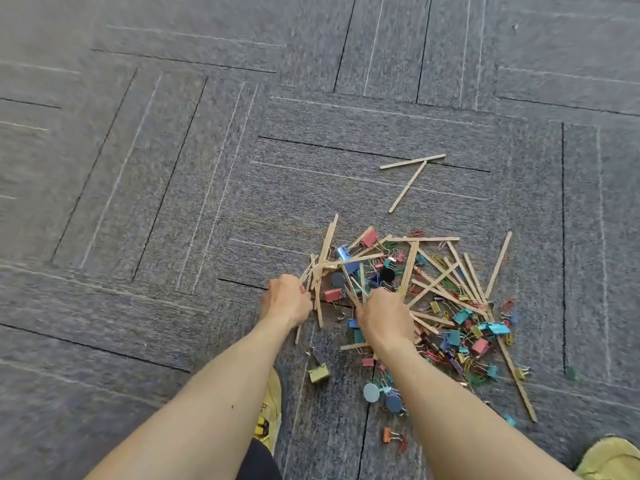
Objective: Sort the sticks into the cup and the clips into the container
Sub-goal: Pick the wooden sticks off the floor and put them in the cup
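1. Currently, the left hand [287, 301] grips a bundle of sticks [323, 258]; the bundle's long axis runs near to far, and its far tips lean slightly right.
2. The right hand [384, 318] sits knuckles-up in the pile, just right of the left. Its fingertips are hidden, so I cannot tell whether it holds anything.
3. Loose sticks [498, 265] lie mostly right of and beyond the right hand, fanned diagonally over the clips [479, 345], so that hand is nearer them.
4. Two stray sticks [408, 187] lie farther off on the carpet [173, 202], meeting in a T.
5. Neither cup nor container is in view.
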### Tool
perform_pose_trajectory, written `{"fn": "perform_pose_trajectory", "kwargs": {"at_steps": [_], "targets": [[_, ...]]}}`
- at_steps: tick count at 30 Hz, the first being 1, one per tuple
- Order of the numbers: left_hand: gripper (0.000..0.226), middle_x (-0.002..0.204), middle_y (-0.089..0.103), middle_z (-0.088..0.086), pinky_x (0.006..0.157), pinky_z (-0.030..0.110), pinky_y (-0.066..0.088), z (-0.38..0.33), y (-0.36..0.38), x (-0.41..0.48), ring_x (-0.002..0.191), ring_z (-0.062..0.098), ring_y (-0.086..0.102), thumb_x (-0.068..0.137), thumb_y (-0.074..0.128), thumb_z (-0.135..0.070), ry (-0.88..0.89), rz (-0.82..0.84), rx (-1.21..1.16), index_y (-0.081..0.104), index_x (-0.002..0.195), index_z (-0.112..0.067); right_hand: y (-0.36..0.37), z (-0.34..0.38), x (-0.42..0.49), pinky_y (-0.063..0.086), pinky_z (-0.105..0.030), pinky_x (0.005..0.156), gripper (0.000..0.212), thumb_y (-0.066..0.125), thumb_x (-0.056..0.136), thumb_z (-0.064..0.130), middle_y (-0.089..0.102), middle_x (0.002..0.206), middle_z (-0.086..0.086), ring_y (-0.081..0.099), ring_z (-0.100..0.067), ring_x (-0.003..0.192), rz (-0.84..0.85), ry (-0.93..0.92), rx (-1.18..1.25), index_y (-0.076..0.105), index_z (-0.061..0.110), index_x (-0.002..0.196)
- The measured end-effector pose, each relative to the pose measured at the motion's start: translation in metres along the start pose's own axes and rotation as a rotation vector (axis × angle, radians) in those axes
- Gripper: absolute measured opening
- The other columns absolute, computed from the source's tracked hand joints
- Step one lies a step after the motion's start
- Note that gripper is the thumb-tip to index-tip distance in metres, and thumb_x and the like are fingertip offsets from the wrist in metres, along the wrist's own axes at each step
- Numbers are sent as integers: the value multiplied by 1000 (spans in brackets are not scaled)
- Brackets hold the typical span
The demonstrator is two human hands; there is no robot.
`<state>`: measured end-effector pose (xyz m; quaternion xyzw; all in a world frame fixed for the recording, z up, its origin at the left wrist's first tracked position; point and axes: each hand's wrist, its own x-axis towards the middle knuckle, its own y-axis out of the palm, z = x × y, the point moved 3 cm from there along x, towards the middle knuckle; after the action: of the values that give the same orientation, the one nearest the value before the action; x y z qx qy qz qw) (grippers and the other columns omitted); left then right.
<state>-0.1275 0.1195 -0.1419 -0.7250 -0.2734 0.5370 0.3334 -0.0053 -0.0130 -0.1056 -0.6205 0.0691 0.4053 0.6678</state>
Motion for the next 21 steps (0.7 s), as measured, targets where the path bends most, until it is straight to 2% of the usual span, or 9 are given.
{"fn": "perform_pose_trajectory", "kwargs": {"at_steps": [4,7,10,13,14,17,19,21], "targets": [[12,90,60,7,61,33,46,-3,-3,-3,79,26,60,94,41,-18,3,29,-40,52,94,-11,-8,4,4,55,-38,69,17,51,92,8,55,74,-8,67,-35,81,8,-103,-23,66,5,86],[17,91,50,2,60,35,42,-6,-8,-2,79,22,56,98,31,-12,-14,14,-123,41,111,-9,-9,0,9,59,-40,68,19,50,92,10,62,73,-8,66,-32,70,61,-167,17,65,6,80],[13,86,52,6,48,31,42,-8,-18,0,64,17,52,101,29,-8,-14,-16,-246,36,112,-8,-6,-6,14,57,-37,57,23,47,93,8,62,66,-6,61,-23,57,130,-245,73,61,5,75],[12,82,51,6,44,27,37,-12,-30,2,58,15,46,102,30,-5,-1,-90,-333,35,110,-10,-12,-10,15,37,-22,45,24,44,95,8,56,65,-3,47,-13,50,169,-267,114,50,8,72],[12,82,51,6,45,27,37,-15,-34,4,59,15,46,102,29,-4,12,-119,-344,35,109,-11,-15,-12,14,33,-20,45,25,43,96,9,54,65,-2,45,-13,50,183,-270,134,47,9,71],[11,85,51,6,49,29,42,-32,-39,12,63,16,48,102,28,-6,69,-132,-356,37,107,-11,-20,-18,17,34,-24,49,30,38,99,15,53,67,-3,42,-15,52,209,-274,175,44,11,69],[14,82,49,4,48,25,39,-46,-39,15,61,14,45,105,28,-13,99,-106,-341,41,108,-8,-24,-24,21,35,-28,52,32,38,99,19,48,65,-2,37,-16,52,206,-276,181,42,14,68],[22,82,53,3,52,28,45,-58,-39,16,62,13,48,105,33,-23,139,-101,-314,48,107,-8,-29,-28,24,33,-30,54,32,38,98,22,47,64,-2,34,-16,52,212,-281,200,42,15,67]]}}
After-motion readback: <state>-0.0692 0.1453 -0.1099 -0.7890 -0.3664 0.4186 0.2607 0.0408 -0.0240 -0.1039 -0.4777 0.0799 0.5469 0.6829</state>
